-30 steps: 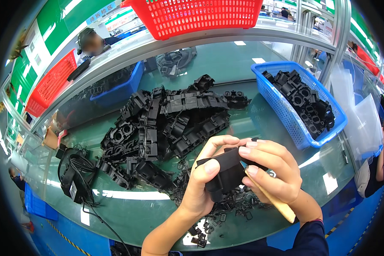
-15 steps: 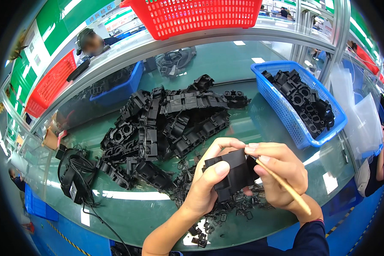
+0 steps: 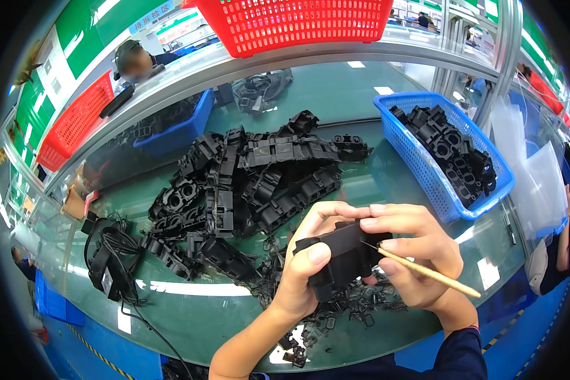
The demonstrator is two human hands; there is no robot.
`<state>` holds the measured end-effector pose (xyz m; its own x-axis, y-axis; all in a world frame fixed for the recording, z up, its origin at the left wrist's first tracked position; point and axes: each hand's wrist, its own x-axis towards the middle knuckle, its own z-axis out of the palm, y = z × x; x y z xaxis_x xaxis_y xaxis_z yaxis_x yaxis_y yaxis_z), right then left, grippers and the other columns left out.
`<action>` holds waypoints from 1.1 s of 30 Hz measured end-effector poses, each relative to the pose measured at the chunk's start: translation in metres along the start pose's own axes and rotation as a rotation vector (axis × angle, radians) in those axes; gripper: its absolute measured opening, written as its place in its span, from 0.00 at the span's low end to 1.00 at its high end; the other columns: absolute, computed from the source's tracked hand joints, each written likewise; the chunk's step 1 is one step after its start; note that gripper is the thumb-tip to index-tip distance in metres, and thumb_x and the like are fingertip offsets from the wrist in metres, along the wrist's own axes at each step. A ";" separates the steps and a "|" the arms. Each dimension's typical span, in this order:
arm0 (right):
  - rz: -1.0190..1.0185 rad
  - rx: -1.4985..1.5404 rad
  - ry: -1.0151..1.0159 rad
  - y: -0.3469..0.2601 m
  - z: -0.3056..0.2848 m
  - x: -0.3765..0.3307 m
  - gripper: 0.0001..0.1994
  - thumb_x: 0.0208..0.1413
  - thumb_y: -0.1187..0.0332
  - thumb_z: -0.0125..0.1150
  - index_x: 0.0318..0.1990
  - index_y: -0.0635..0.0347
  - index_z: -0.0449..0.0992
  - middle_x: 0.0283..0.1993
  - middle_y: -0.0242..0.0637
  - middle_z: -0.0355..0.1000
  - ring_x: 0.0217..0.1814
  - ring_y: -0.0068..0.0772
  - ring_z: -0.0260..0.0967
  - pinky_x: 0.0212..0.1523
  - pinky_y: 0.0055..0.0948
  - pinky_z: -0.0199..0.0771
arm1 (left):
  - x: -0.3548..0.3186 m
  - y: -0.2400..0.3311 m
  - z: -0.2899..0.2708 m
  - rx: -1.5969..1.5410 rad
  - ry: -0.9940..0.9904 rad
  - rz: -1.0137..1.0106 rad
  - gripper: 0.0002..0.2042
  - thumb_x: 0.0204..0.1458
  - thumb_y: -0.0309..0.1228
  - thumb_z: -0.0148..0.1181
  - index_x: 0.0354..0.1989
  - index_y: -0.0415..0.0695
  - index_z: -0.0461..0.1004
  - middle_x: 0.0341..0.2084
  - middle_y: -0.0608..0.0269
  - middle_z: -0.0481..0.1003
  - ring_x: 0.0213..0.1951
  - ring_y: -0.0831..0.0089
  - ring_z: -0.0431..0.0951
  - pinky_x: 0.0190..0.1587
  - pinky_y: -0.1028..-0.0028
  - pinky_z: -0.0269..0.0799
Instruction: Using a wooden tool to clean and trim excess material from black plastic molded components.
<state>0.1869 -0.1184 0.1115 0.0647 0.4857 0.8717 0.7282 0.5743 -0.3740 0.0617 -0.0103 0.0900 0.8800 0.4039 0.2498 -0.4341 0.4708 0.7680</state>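
My left hand (image 3: 304, 266) grips a black plastic part (image 3: 342, 256) from the left and below, thumb on its front face. My right hand (image 3: 411, 253) rests its fingers on the part's top right and pinches a thin wooden-handled tool (image 3: 424, 271), whose tip touches the part's right side. Small black trimmings (image 3: 348, 307) lie on the green table under both hands. A large pile of black plastic parts (image 3: 247, 183) lies just beyond them.
A blue basket (image 3: 446, 190) holding black parts stands to the right, clear plastic bags (image 3: 538, 171) beyond it. A black cable bundle (image 3: 111, 259) lies left. A red basket (image 3: 297, 25) sits on the upper shelf, another blue basket (image 3: 177, 126) behind glass. A person sits far left.
The black part has turned slightly in my hands, and my right hand has shifted the tool so its tip now meets the part's right side. The pile and baskets are unchanged.
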 end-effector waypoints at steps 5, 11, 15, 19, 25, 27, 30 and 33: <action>-0.009 -0.037 -0.001 -0.004 0.001 0.001 0.12 0.41 0.78 0.64 0.34 0.61 0.69 0.41 0.48 0.73 0.45 0.51 0.72 0.44 0.40 0.73 | 0.000 -0.002 0.002 0.034 0.019 0.046 0.31 0.42 0.49 0.56 0.50 0.38 0.59 0.49 0.44 0.64 0.48 0.59 0.70 0.43 0.63 0.74; -0.025 -0.056 -0.001 -0.003 0.003 -0.001 0.13 0.40 0.78 0.64 0.35 0.61 0.69 0.41 0.49 0.73 0.44 0.51 0.72 0.45 0.42 0.73 | -0.001 -0.006 0.000 0.038 0.027 0.069 0.32 0.42 0.49 0.56 0.49 0.37 0.60 0.51 0.43 0.63 0.51 0.59 0.68 0.52 0.62 0.67; -0.075 -0.105 0.001 -0.002 0.005 -0.001 0.13 0.40 0.78 0.64 0.35 0.63 0.69 0.41 0.49 0.73 0.43 0.51 0.73 0.44 0.43 0.74 | -0.001 -0.010 0.002 0.028 0.034 0.111 0.31 0.41 0.48 0.56 0.49 0.37 0.60 0.52 0.43 0.63 0.53 0.59 0.66 0.56 0.62 0.62; -0.121 -0.175 0.018 0.000 0.009 -0.004 0.13 0.40 0.77 0.66 0.34 0.64 0.69 0.40 0.50 0.73 0.41 0.51 0.73 0.42 0.42 0.76 | -0.001 -0.015 0.004 0.045 0.064 0.151 0.31 0.41 0.48 0.57 0.49 0.37 0.61 0.53 0.43 0.62 0.54 0.59 0.65 0.58 0.62 0.59; -0.200 -0.323 -0.017 0.000 0.007 -0.005 0.13 0.38 0.75 0.68 0.33 0.64 0.72 0.39 0.47 0.73 0.39 0.46 0.73 0.38 0.39 0.76 | 0.000 -0.024 -0.001 0.193 0.034 0.245 0.31 0.40 0.49 0.59 0.47 0.37 0.62 0.54 0.43 0.62 0.53 0.62 0.66 0.56 0.65 0.59; -0.205 -0.328 -0.009 0.002 0.006 -0.005 0.13 0.38 0.75 0.68 0.33 0.64 0.73 0.38 0.45 0.73 0.37 0.45 0.74 0.36 0.37 0.76 | -0.002 -0.022 0.001 0.132 0.043 0.195 0.32 0.40 0.48 0.60 0.48 0.37 0.61 0.54 0.44 0.62 0.52 0.62 0.66 0.57 0.65 0.58; -0.117 -0.192 0.050 0.003 0.005 -0.005 0.13 0.39 0.75 0.67 0.34 0.63 0.72 0.37 0.44 0.73 0.36 0.43 0.74 0.34 0.34 0.76 | 0.000 -0.017 0.002 0.078 0.019 0.130 0.32 0.41 0.48 0.59 0.49 0.37 0.60 0.52 0.44 0.62 0.51 0.61 0.67 0.49 0.63 0.69; 0.158 0.062 0.112 -0.002 0.001 -0.007 0.10 0.45 0.79 0.62 0.36 0.64 0.70 0.35 0.46 0.72 0.38 0.40 0.73 0.37 0.31 0.74 | -0.001 -0.011 0.006 -0.033 -0.014 0.016 0.32 0.41 0.48 0.57 0.49 0.37 0.58 0.50 0.44 0.63 0.46 0.61 0.71 0.33 0.65 0.80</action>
<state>0.1846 -0.1222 0.1053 0.2524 0.4986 0.8292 0.6600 0.5380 -0.5244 0.0667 -0.0204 0.0854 0.8752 0.4012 0.2703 -0.4544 0.4898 0.7441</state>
